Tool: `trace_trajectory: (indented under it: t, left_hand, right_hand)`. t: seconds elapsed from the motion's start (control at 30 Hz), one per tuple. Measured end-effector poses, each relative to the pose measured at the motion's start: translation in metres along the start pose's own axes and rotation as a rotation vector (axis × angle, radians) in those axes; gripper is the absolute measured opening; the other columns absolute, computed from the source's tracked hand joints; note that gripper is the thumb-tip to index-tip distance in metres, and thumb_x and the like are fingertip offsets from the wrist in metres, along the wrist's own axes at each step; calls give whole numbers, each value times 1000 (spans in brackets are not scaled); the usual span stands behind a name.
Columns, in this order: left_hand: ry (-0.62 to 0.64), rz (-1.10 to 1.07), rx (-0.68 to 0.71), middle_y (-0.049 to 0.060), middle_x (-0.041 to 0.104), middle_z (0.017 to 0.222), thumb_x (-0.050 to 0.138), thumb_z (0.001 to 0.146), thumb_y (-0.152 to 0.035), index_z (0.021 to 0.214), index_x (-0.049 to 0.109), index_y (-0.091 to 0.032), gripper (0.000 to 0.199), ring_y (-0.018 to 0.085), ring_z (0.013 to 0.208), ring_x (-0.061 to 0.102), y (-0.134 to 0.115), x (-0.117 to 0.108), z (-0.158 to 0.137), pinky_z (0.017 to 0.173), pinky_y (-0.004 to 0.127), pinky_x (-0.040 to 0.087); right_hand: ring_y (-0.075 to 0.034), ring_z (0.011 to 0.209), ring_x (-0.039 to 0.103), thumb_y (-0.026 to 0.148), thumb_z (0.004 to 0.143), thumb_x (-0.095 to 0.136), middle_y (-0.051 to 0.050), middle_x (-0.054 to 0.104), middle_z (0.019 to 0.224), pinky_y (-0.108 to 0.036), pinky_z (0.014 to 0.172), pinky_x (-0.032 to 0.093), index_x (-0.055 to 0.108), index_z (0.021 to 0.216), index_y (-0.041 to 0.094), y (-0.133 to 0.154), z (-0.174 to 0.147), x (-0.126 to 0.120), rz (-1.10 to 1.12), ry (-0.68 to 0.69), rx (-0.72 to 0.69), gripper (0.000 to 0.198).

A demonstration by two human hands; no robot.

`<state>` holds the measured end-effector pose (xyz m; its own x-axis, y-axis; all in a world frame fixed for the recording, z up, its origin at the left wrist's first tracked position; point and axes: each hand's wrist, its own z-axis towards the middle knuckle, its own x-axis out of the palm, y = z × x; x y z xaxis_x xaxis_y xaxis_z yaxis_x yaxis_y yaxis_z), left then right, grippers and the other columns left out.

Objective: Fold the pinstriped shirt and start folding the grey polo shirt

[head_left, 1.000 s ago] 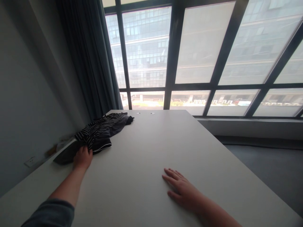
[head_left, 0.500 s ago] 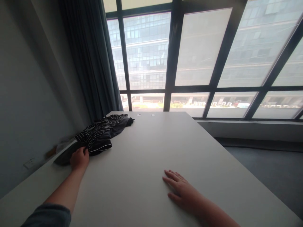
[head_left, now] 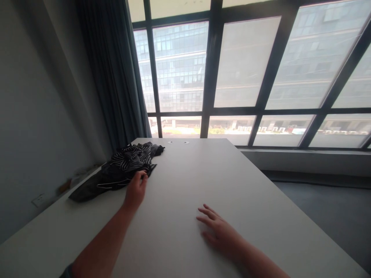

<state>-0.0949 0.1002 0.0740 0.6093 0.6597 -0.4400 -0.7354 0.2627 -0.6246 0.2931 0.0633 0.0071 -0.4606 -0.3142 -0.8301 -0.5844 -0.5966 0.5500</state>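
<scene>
While pinching the striped garment (head_left: 130, 159) in the fingers (head_left: 143, 176) of the left hand (head_left: 135, 193), extends the right hand (head_left: 220, 228) open over the surface (head_left: 185, 177).

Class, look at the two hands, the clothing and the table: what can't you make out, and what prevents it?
Head view: the full shape of the clothing, hidden by its own folds.
Head view: some fingers of the left hand, hidden behind the hand itself.
Head view: most of the left sleeve, cut off by the bottom edge.
Head view: what the things by the wall are; too dim and blurred.
</scene>
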Motion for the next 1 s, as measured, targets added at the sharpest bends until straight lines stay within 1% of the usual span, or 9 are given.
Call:
trace_trajectory:
  t: [0.13,0.2,0.3,0.4,0.53,0.63,0.73,0.87,1.0]
  left_hand:
    - [342,-132,73,9,76,119,50,99,-31,97,61,-25,13,24,114,72,-69,30,-88,101,36,54]
    - [604,-200,177,6,77,121,52,99,-24,101,64,-25,12,21,111,73,-102,28,-119,99,32,54]
    - [789,-255,414,3,76,123,57,99,-19,106,66,-25,14,19,108,72,-133,17,-138,99,32,51]
    - [785,-196,515,6,74,124,69,94,-26,117,67,-25,23,23,111,68,-131,8,-133,103,37,49]
    - [876,-48,326,8,71,127,91,72,-36,132,64,-26,67,30,116,65,-109,8,-120,105,43,47]
    - [1016,-25,208,1,74,105,84,74,-30,121,69,-26,50,24,95,69,-101,14,-120,89,34,50]
    - [991,-35,201,1,73,95,65,80,-16,97,70,-23,20,21,90,68,-98,21,-123,82,30,48]
    - [773,-96,38,3,72,93,48,89,-15,95,65,-23,20,20,87,68,-85,26,-117,82,32,48]
    - [506,-146,-79,3,70,91,42,96,-24,97,61,-23,19,22,87,68,-69,27,-106,84,36,51]
  right_hand:
    - [-34,160,30,22,89,65,-13,44,166,-57,129,33,58,154,24,5,-1,-3,19,-95,-17,65]
    - [-34,160,31,22,85,71,-14,39,169,-56,129,34,49,160,24,7,-2,-4,35,-142,-36,78]
    - [-36,155,38,28,81,79,-16,43,166,-54,127,37,55,154,23,9,-3,-5,75,-174,-112,77]
    - [-35,141,54,28,79,82,-14,64,144,-49,122,44,76,120,23,12,-3,-7,108,-142,-224,42]
    - [-29,118,69,17,79,77,-12,75,121,-41,108,55,78,108,21,16,-3,-10,143,-136,-251,29]
    - [-27,113,70,12,83,70,-13,75,119,-38,103,57,78,103,20,15,-4,-13,130,-160,-216,23]
    - [-26,109,71,8,80,68,-12,76,117,-37,100,57,78,101,19,10,-5,-18,135,-150,-176,26]
    - [-24,110,73,8,77,66,-9,75,123,-35,101,56,79,103,21,5,-7,-23,150,-70,-114,32]
    - [-24,104,73,18,83,66,-8,76,118,-34,97,56,78,101,21,7,-7,-27,139,-94,-69,22]
